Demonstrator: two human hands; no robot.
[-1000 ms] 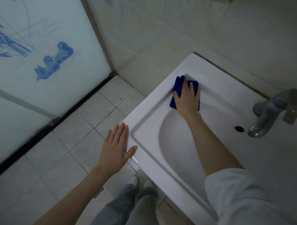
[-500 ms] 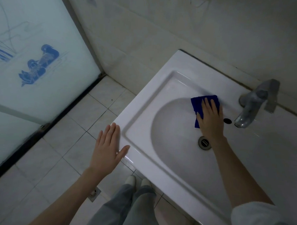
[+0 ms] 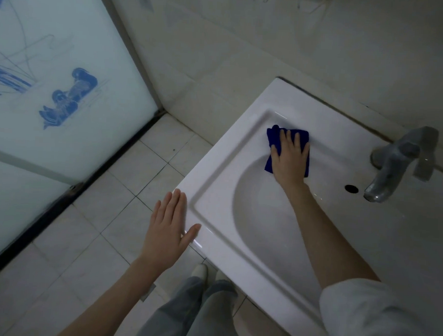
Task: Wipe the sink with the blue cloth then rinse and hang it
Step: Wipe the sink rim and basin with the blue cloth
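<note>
Up at the far left of the white sink (image 3: 236, 265), the right hand (image 3: 289, 158) lies flat on the blue cloth (image 3: 273, 142), fingers spread and extended, palm pressing the cloth against the sloped ledge where the inner rim meets the bowl; the hand grips nothing, it only bears down on the fabric. The cloth is folded into a rough rectangle, its edges showing beyond the fingertips and to either side of the palm. To the right of the cloth, along the sink's back edge, stands a grey metal faucet (image 3: 393, 167), with the dark overflow hole (image 3: 351, 188) just below its spout. The left hand (image 3: 168, 231) is open and empty, fingers straight and close together, thumb spread; it sits at the sink's near left corner, the thumb reaching over the rim, though whether it touches the porcelain cannot be told. Left of the sink is a tiled floor (image 3: 106, 213), and beyond that a frosted glass door (image 3: 66, 85) printed with blue birds.
</note>
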